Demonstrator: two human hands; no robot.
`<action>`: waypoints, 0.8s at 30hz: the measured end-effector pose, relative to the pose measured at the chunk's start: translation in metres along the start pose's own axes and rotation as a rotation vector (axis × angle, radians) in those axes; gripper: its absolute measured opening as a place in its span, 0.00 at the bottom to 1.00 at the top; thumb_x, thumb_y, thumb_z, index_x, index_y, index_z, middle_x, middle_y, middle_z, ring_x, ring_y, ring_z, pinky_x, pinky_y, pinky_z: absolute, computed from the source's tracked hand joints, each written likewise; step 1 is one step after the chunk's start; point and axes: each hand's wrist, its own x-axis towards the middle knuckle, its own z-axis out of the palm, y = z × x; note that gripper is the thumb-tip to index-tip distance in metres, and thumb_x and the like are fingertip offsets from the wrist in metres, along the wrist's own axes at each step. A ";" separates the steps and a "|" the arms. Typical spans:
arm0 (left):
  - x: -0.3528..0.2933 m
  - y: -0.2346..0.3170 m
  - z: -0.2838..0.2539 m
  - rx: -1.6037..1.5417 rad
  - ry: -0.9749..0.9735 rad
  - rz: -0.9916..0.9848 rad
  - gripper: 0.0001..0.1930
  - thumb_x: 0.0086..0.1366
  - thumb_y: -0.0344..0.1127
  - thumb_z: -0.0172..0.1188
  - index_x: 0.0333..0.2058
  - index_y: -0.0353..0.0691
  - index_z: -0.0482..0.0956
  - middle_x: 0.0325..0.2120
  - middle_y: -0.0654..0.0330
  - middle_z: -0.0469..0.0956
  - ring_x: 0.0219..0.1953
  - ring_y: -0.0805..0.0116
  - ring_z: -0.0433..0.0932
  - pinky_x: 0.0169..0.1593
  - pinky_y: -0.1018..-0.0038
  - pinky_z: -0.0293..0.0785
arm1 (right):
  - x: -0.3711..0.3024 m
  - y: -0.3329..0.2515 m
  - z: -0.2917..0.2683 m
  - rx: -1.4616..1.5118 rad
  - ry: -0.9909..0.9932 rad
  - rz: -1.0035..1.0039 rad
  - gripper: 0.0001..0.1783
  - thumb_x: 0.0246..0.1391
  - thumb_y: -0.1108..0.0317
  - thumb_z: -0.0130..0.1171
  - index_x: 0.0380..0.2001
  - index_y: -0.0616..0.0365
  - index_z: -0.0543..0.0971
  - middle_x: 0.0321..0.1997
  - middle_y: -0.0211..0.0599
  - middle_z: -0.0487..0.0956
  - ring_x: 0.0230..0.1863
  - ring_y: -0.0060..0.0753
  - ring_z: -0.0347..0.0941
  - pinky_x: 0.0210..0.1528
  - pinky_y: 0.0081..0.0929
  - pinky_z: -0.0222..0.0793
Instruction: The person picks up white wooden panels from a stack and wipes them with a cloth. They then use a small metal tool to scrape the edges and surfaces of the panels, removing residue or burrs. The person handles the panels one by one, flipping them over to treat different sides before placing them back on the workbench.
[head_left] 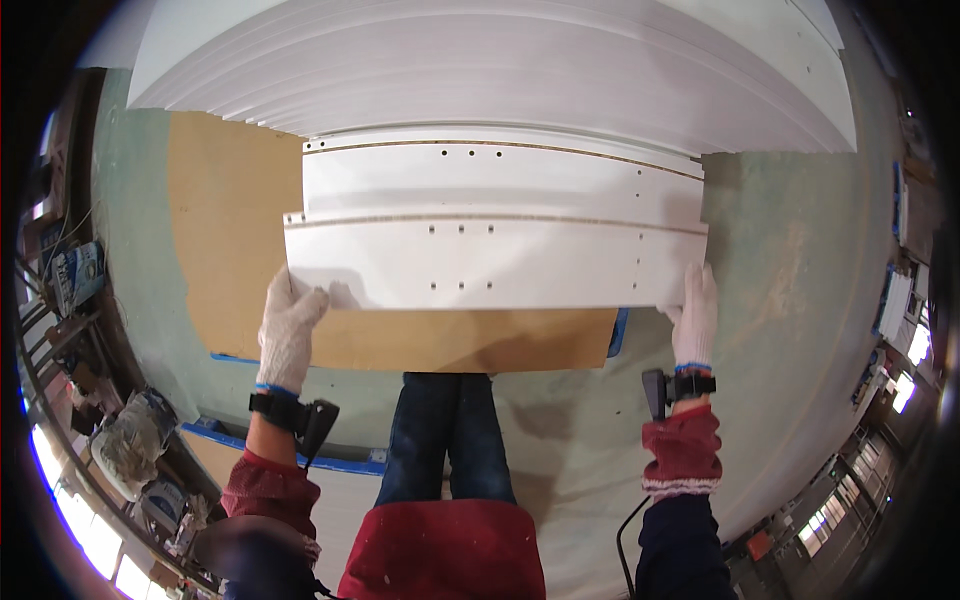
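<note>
A white drilled panel (550, 262) lies crosswise in front of me, with rows of small holes in its face and a bare brown edge along its far side. My left hand (290, 325), in a white glove, grips its left end near the front corner. The gloved right hand (692, 315) holds the opposite end, its fingers around the edge. Just beyond is another white panel (580, 178) with similar holes, partly covered by the held one. Whether the held panel rests on anything is hidden.
Many large white boards (480, 70) stand packed together at the far side. Brown cardboard (225, 220) lies under the panels, over a blue-edged support (618, 332). Another blue-edged piece (340, 465) is at lower left. Cluttered shelving (90, 350) lines the left; greenish floor (790, 260) surrounds everything.
</note>
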 end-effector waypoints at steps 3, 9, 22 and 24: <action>0.025 0.025 0.017 0.013 0.049 0.026 0.27 0.56 0.31 0.56 0.55 0.32 0.66 0.45 0.56 0.71 0.44 0.69 0.73 0.47 0.74 0.73 | 0.034 -0.006 0.012 0.048 0.004 -0.030 0.39 0.58 0.45 0.54 0.63 0.61 0.57 0.57 0.40 0.65 0.55 0.36 0.67 0.44 0.39 0.73; 0.057 0.023 0.026 -0.247 0.047 0.014 0.27 0.61 0.36 0.59 0.56 0.31 0.63 0.50 0.52 0.67 0.49 0.58 0.73 0.53 0.66 0.75 | 0.050 -0.018 0.026 0.001 -0.077 -0.115 0.42 0.58 0.43 0.53 0.64 0.59 0.53 0.61 0.42 0.62 0.61 0.42 0.62 0.55 0.51 0.67; 0.095 0.043 0.043 -0.977 -0.117 -0.322 0.31 0.65 0.51 0.56 0.57 0.36 0.60 0.54 0.47 0.65 0.59 0.43 0.62 0.60 0.43 0.60 | 0.088 -0.077 0.048 0.572 -0.069 0.389 0.45 0.57 0.35 0.48 0.65 0.55 0.53 0.68 0.45 0.56 0.68 0.52 0.51 0.66 0.63 0.48; 0.099 0.037 0.040 -0.886 -0.113 -0.328 0.31 0.65 0.51 0.56 0.57 0.36 0.60 0.56 0.48 0.65 0.59 0.45 0.63 0.58 0.44 0.61 | 0.103 -0.052 0.033 0.421 -0.187 0.227 0.44 0.57 0.36 0.48 0.67 0.53 0.52 0.69 0.43 0.56 0.68 0.52 0.51 0.64 0.67 0.46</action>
